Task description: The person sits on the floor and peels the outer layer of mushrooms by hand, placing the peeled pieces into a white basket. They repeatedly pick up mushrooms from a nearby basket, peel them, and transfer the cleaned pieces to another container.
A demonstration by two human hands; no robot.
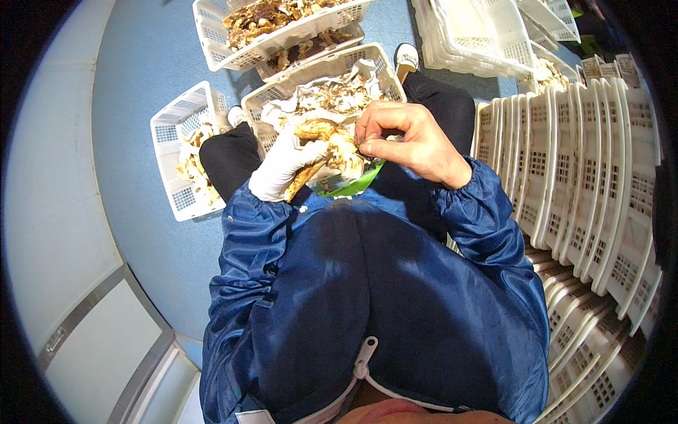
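Note:
In my left hand (283, 164), which wears a white glove, is a large yellow-brown mushroom (339, 146) with a pale, ragged middle. A tan length of it shows below my palm near the wrist. Against its right side, my bare right hand (408, 138) pinches a small dark object (365, 155), mostly hidden by the fingers. Below both hands, a white perforated plastic basket (323, 63) stands between my legs. It holds pale cloth or paper (365, 69) covered with brown and cream trimmings (323, 100). Something bright green (355, 185) lies at my lap.
A white basket (175, 204) with pale brown pieces (196, 159) stands on the blue floor (143, 69) at left. Ahead, another basket (296, 45) holds darker brown pieces (265, 18). Stacked empty baskets (476, 32) stand ahead right; tall nested stacks (577, 164) line my right side.

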